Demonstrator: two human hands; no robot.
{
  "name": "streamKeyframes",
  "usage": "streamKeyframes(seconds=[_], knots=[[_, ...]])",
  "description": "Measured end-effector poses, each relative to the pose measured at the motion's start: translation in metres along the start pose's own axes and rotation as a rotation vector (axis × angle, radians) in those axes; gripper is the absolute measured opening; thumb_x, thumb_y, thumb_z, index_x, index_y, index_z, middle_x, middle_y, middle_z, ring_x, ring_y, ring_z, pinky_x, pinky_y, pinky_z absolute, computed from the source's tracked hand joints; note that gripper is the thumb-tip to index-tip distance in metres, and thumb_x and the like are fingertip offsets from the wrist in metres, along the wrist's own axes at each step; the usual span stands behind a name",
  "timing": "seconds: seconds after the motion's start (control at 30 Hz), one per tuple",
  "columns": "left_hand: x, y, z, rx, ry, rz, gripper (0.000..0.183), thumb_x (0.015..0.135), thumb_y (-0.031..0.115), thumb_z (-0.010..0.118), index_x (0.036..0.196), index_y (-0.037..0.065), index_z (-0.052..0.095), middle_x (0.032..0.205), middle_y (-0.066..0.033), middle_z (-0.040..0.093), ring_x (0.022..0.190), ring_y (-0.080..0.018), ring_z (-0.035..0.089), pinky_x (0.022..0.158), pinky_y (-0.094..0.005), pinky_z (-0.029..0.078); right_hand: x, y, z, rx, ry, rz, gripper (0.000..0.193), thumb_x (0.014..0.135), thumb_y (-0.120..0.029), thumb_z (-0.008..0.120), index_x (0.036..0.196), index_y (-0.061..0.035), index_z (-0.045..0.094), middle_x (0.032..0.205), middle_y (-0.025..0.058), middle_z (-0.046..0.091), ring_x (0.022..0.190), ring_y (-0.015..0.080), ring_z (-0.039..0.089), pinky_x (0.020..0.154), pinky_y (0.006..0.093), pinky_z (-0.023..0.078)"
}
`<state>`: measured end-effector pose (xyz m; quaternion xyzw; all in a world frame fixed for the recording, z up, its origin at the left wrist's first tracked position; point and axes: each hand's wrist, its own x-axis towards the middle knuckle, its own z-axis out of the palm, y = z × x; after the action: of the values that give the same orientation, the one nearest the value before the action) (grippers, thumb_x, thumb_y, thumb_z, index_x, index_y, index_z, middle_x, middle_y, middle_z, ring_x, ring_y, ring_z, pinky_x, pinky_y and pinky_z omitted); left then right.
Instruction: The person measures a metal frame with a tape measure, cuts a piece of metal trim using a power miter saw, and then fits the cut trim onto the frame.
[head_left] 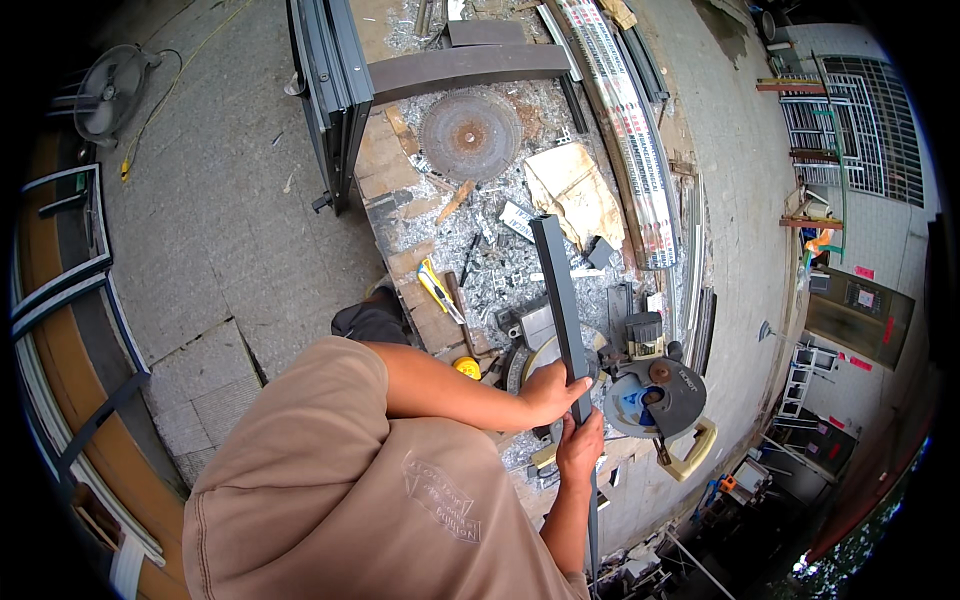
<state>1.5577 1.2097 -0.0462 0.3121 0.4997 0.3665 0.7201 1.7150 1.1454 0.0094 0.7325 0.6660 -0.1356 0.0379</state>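
Note:
A long dark grey metal profile [562,300] runs from the middle of the bench down past my right side. Near its middle, my left hand [553,393] is closed around it. Just below, my right hand [580,440] also grips the profile, fingers wrapped at its side. Beneath and beside the bar is a miter saw [655,400] with a cream handle; the bar and my hands hide part of its base. A yellow tape measure [466,367] lies left of the saw, and a yellow utility knife [438,290] rests farther up the bench edge.
Metal shavings and offcuts cover the bench around a round saw blade [470,135] and a crumpled tan sheet [575,190]. Stacked dark frames [340,90] stand at the far left of the bench. Long wrapped profiles [630,130] line its right side. A fan [105,95] stands left.

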Motion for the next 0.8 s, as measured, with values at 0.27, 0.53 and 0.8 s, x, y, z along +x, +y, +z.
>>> streamKeyframes(seconds=[0.27, 0.53, 0.8], knots=[[0.001, -0.003, 0.002, 0.023, 0.011, -0.006, 0.027, 0.102, 0.026, 0.071, 0.112, 0.001, 0.072, 0.096, -0.0164, 0.079, 0.086, -0.0273, 0.078, 0.075, -0.0399, 0.058, 0.0, 0.001, 0.001, 0.012, 0.007, -0.008, 0.041, 0.096, -0.02, 0.076, 0.127, 0.0013, 0.058, 0.11, 0.028, 0.068, 0.101, 0.0509, 0.066, 0.087, 0.0544, 0.052], [0.012, -0.027, 0.007, -0.028, -0.001, 0.049, 0.03, 0.102, 0.027, 0.071, 0.112, -0.002, 0.072, 0.092, -0.0153, 0.078, 0.084, -0.0226, 0.077, 0.076, -0.0392, 0.058, 0.002, 0.0, 0.003, 0.002, 0.006, -0.034, 0.037, 0.098, -0.016, 0.071, 0.126, 0.0035, 0.055, 0.106, 0.0308, 0.066, 0.098, 0.0541, 0.064, 0.084, 0.0574, 0.05], [-0.006, 0.033, -0.05, 0.56, -0.771, 0.271, 0.029, 0.098, 0.027, 0.068, 0.109, 0.0, 0.07, 0.079, -0.0119, 0.073, 0.078, -0.0287, 0.074, 0.071, -0.0453, 0.057, 0.015, 0.013, 0.013, -0.01, 0.044, -0.031, 0.035, 0.096, -0.016, 0.073, 0.123, -0.0001, 0.058, 0.107, 0.0287, 0.068, 0.096, 0.0513, 0.066, 0.081, 0.057, 0.052]])
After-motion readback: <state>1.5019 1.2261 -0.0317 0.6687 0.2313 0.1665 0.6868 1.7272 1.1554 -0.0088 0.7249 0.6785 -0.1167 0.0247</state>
